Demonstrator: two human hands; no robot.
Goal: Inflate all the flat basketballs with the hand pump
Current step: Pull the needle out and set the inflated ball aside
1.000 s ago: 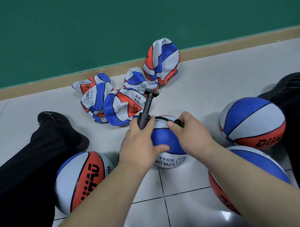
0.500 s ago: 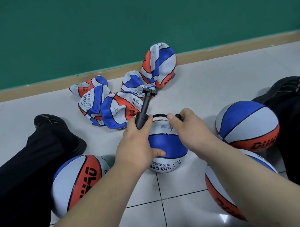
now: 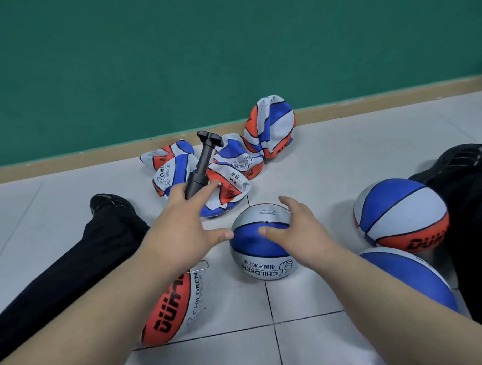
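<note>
Indoor room; green wall (image 3: 175, 61); tiled floor (image 3: 356, 156)

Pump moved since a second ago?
Yes. The hand pump, held by the left hand, went left off the top of the middle ball, now over the flat balls.

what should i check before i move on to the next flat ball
1. Pump in hand: ok, the left hand grips the pump by its barrel.
2. Pump off the middle ball: ok, it is held apart from it, over the flat balls.
3. Pump's lower end: cannot tell, hidden behind the left hand.
4. Middle ball full: looks round; firmness cannot tell.
5. Right hand free: not ok, it rests on the middle ball.
6. Flat balls at hand: ok, they lie just beyond the pump.
</note>
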